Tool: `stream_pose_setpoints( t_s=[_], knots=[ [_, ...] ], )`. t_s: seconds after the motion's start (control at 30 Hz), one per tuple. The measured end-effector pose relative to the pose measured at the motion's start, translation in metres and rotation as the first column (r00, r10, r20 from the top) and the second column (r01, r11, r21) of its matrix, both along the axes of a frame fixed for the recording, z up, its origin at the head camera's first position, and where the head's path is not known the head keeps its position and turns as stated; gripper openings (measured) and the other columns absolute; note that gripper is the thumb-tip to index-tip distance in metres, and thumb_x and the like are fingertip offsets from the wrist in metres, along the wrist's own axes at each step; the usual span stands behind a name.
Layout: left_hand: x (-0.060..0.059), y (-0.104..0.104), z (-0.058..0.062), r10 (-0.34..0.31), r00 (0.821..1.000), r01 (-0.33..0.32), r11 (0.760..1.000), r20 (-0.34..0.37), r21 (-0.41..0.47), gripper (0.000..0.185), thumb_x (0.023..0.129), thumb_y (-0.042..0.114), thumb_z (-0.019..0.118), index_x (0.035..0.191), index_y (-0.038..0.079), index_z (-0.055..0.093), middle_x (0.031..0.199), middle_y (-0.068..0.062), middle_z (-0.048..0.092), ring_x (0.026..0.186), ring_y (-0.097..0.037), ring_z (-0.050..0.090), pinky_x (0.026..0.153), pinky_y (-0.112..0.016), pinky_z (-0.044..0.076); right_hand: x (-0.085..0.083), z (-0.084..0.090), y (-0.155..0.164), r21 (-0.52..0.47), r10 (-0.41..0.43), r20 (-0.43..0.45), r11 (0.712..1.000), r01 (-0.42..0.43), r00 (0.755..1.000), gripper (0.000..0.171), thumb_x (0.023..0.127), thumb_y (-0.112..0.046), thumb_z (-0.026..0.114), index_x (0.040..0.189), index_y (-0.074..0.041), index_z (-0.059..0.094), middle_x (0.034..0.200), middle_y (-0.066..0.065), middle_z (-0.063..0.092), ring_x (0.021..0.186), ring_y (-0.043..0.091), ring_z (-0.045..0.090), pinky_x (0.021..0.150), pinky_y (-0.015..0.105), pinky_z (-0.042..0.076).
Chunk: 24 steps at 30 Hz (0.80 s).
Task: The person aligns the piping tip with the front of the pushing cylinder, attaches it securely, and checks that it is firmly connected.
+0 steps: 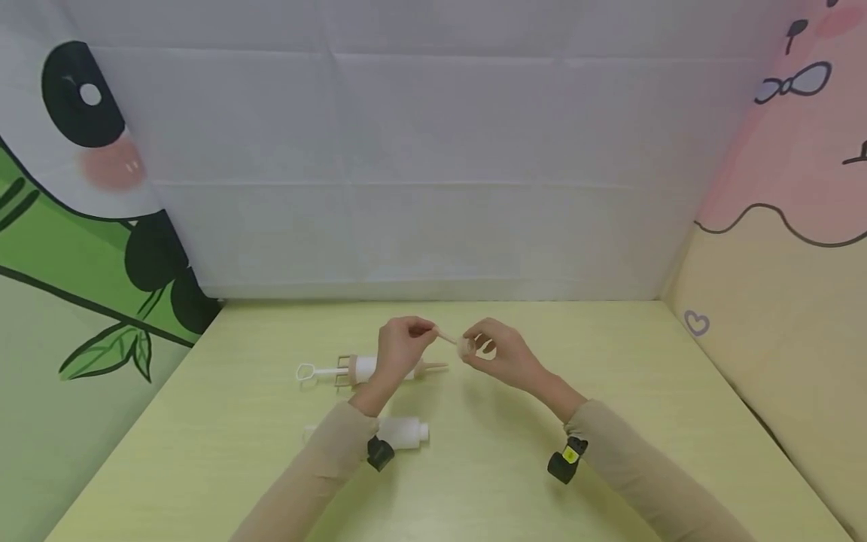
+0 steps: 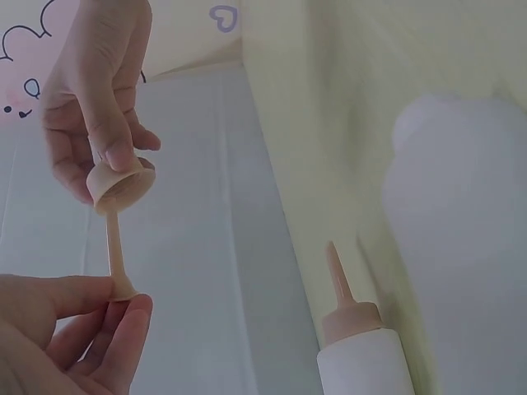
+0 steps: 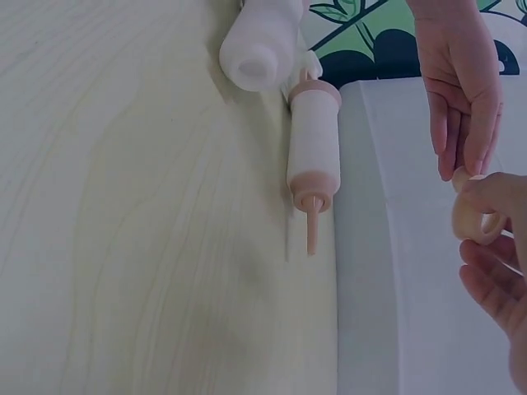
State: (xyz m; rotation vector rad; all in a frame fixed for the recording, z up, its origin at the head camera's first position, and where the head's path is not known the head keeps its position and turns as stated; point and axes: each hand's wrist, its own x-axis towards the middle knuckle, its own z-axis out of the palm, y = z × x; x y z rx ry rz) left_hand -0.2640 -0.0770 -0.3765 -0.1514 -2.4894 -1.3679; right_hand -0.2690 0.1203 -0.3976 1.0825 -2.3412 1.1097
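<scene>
The surface is a pale yellow-green top with a faint wood grain, closed in by cloth walls at the back and both sides. Two things lie on it. A white syringe with tan fittings lies on its side left of centre, its loop plunger pointing left and its tapered tip pointing right. Nearer the person, just apart from it, lies a white bottle, partly hidden by a sleeve; its far end cannot be made out.
</scene>
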Motion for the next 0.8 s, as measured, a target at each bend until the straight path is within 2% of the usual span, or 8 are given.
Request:
stream_pose_setpoints(
  t_s=[0.23, 0.57, 0.8],
  knots=[
    [0.005, 0.006, 0.001, 0.001, 1.000, 0.000, 0.999, -0.023, 0.043, 0.010, 0.079, 0.012, 0.070, 0.083, 0.004, 0.073, 0.078, -0.008, 0.069, 0.070, -0.019, 0.066, 0.065, -0.030, 0.053, 0.001, -0.001, -0.005, -0.043, 0.002, -0.031, 0.999, -0.003, 1.000, 0.022, 0.077, -0.010, 0.071, 0.097, -0.006, 0.062, 0.093, 0.003, 0.060, 0.079, 0.015, 0.059, 0.060, 0.033, 0.052],
    [0.014, 0.012, 0.001, -0.055, 0.998, 0.058, 0.995, -0.033, 0.087, 0.011, 0.080, 0.015, 0.069, 0.084, 0.005, 0.073, 0.078, -0.007, 0.069, 0.070, -0.017, 0.065, 0.064, -0.030, 0.053, 0.003, -0.002, -0.010, -0.078, -0.020, -0.060, 0.997, 0.015, 0.998, 0.024, 0.079, -0.011, 0.070, 0.100, -0.007, 0.060, 0.093, 0.003, 0.060, 0.079, 0.014, 0.059, 0.064, 0.028, 0.053],
    [0.022, 0.017, 0.002, -0.104, 0.991, 0.112, 0.990, -0.089, 0.087, 0.012, 0.081, 0.012, 0.068, 0.086, 0.002, 0.072, 0.079, -0.009, 0.069, 0.070, -0.018, 0.065, 0.064, -0.027, 0.053, 0.003, -0.002, -0.010, -0.103, -0.024, -0.069, 0.995, 0.017, 0.997, 0.026, 0.078, -0.010, 0.071, 0.102, -0.007, 0.060, 0.095, 0.003, 0.059, 0.081, 0.015, 0.059, 0.064, 0.029, 0.052]
  ],
)
